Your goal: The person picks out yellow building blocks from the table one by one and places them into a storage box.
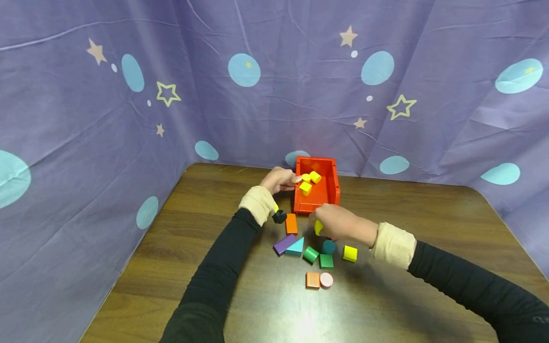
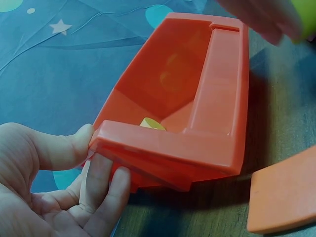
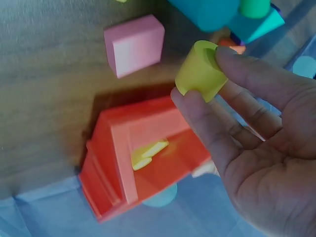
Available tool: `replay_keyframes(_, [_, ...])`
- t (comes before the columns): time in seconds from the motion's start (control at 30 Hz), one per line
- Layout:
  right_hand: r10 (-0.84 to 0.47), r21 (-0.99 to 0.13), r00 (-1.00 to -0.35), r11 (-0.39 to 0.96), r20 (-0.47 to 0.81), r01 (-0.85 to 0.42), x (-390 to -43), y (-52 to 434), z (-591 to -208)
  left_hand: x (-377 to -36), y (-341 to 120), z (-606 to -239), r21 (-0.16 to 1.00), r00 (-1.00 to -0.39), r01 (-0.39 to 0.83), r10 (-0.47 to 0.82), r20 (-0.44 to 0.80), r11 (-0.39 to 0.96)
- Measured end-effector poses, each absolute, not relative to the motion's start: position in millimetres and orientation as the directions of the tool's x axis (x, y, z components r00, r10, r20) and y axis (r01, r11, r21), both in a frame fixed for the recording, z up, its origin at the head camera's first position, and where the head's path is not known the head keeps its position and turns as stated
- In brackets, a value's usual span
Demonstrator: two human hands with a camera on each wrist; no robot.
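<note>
Here your left hand (image 1: 280, 180) grips the left wall of the red plastic open-topped bin (image 1: 332, 190), thumb on the rim and fingers (image 2: 101, 182) curled under the outer wall, as the left wrist view shows. The bin stands at the far middle of the dark wooden bench (image 1: 407, 295), close to the purple star-patterned curtain (image 1: 86, 119), and holds three yellow wooden blocks (image 1: 305, 188). Your right hand (image 1: 336, 221) hovers just near of the bin's near rim and pinches a yellow wooden cylinder (image 3: 200, 71) between thumb and fingers. Loose blocks lie on the bench nearer to you: an orange rectangular block (image 1: 291, 223) just left of the right hand, a purple bar (image 1: 284, 244) touching a teal triangular prism (image 1: 296, 247), a green cylinder (image 1: 310, 255), a green cube (image 1: 326, 260), a yellow cube (image 1: 350, 253), and, nearest, an orange cube (image 1: 312, 280) beside a pink disc (image 1: 326, 280).
</note>
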State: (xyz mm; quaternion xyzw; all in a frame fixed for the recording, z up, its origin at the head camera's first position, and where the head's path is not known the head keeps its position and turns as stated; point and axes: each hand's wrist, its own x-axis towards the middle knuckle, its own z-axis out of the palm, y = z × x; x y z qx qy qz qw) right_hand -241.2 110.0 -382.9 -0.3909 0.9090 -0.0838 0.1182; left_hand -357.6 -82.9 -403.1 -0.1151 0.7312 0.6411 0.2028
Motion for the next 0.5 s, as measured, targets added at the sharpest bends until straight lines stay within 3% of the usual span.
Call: replay_keyframes(0.5, [-0.746,-0.16,-0.666,0.658,-0.008,-0.736,-259.4,111.2,-334.7,-356.9,-82.2,-405.1,0.896,-0.898,-0.419,0.081,-0.433,0.147])
